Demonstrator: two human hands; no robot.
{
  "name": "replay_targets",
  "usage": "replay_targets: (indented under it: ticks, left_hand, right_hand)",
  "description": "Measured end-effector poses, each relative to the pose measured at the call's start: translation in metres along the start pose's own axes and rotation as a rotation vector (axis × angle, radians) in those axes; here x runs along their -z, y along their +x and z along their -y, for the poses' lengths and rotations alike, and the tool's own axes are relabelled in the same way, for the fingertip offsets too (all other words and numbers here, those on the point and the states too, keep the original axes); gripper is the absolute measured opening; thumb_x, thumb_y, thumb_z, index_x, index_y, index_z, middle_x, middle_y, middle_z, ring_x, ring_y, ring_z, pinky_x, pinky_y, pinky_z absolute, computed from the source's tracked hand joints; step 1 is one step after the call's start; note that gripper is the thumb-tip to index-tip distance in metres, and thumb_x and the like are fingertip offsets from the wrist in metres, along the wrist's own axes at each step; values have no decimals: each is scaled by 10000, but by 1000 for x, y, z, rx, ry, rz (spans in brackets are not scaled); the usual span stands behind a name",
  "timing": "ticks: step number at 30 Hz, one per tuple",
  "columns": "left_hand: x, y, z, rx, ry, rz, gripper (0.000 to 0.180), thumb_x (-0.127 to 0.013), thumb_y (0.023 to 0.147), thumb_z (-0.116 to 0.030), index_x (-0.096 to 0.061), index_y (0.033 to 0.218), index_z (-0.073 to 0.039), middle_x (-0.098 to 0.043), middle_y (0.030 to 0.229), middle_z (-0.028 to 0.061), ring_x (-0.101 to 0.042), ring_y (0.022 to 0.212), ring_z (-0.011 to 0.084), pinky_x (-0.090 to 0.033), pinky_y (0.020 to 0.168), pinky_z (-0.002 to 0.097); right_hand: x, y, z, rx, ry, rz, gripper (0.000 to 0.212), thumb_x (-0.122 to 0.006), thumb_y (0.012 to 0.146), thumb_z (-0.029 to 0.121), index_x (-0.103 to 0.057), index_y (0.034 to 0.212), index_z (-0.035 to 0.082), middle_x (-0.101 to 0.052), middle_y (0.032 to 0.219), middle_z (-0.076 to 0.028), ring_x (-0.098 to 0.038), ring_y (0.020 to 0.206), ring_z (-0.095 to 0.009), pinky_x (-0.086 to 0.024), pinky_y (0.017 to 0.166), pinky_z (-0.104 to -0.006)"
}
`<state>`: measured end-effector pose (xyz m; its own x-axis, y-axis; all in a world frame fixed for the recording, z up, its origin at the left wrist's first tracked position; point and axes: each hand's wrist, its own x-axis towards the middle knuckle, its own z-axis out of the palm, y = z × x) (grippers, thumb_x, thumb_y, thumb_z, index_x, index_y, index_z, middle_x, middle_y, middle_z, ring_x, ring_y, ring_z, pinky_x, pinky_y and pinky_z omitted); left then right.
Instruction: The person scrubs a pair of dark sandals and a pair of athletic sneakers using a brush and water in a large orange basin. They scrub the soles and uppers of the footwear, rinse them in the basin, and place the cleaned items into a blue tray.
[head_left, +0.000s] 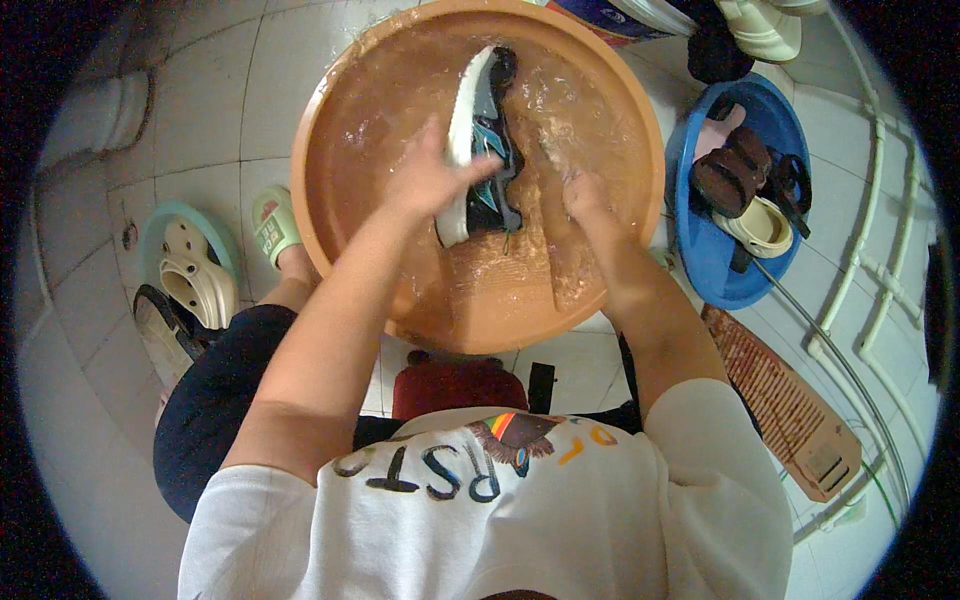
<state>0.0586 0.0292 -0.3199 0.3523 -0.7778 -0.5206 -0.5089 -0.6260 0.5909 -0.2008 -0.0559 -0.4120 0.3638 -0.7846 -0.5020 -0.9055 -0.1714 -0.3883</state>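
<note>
Left grip: left hand (428, 178) closed on the side of the sneaker (481, 150), fingers wrapped over its white sole edge.
Right grip: right hand (583, 195) lies in the water just beside the sneaker at its 3 o'clock; whether its fingers are closed on anything cannot be told, as they sit under the foam.
Sneaker: dark upper with teal marks and a white sole, turned on its side, toe toward 12 o'clock, in the middle of the basin.
Basin: round orange basin (330, 120) holding cloudy, sudsy water, on the tiled floor (200, 90).
At 3 o'clock: blue tub (700, 250) with a brown sandal (733, 172) and a cream clog (760, 228).
At 9 o'clock: pale green tub (152, 225) with a cream clog (195, 275); a green slipper (272, 225) on the person's foot just beside the basin.
At 4 o'clock: ridged brown washboard (785, 405) lying flat on the floor.
At 6 o'clock: low red stool (450, 388) under the person.
</note>
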Motion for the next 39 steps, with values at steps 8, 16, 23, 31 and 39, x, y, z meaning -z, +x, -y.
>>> replay_targets:
  ticks: [8, 16, 23, 31, 39]
  left_hand:
    - [27, -4, -24, 78, 27, 304, 1005, -705, 581, -232, -166, 1408, -43, -511, 1200, 254, -524, 1090, 342, -416, 916, 350]
    - [23, -7, 16, 352, -679, 758, 607, -524, 579, -74, -524, 1186, -80, -577, 857, 80, -525, 782, 172, -442, 701, 240]
    - [-23, -26, 8, -184, -36, -12, 727, -598, 772, -496, -337, 1369, -173, -415, 1267, 221, -424, 1171, 363, -358, 973, 405]
    - [-28, -33, 3, 150, -42, 197, 611, -592, 808, -289, -343, 1348, -146, -443, 1265, 209, -490, 1110, 365, -404, 924, 398]
    - [-24, -40, -8, 160, 130, 171, 456, -562, 825, -288, -450, 1203, -56, -507, 1156, 192, -520, 1052, 355, -436, 867, 434]
  right_hand:
    - [10, 5, 78, -49, 927, -136, 363, -529, 884, 218, -518, 1201, 42, -592, 1088, -189, -587, 987, -281, -444, 852, -332]
    - [52, 32, 90, 144, -34, -32, 411, -448, 882, 468, -464, 1267, 325, -635, 922, -184, -608, 819, -366, -478, 719, -422]
    - [37, 6, 117, 231, 3, -186, 306, -525, 857, 351, -577, 1136, 237, -627, 916, -148, -602, 831, -332, -478, 717, -423]
    - [33, -1, 99, 15, 110, 110, 357, -462, 876, 440, -540, 1171, 254, -619, 743, -137, -610, 704, -325, -487, 612, -431]
    - [79, 24, 121, 253, -330, 9, 421, -441, 877, 430, -651, 819, 69, -621, 730, -171, -605, 661, -349, -474, 606, -455]
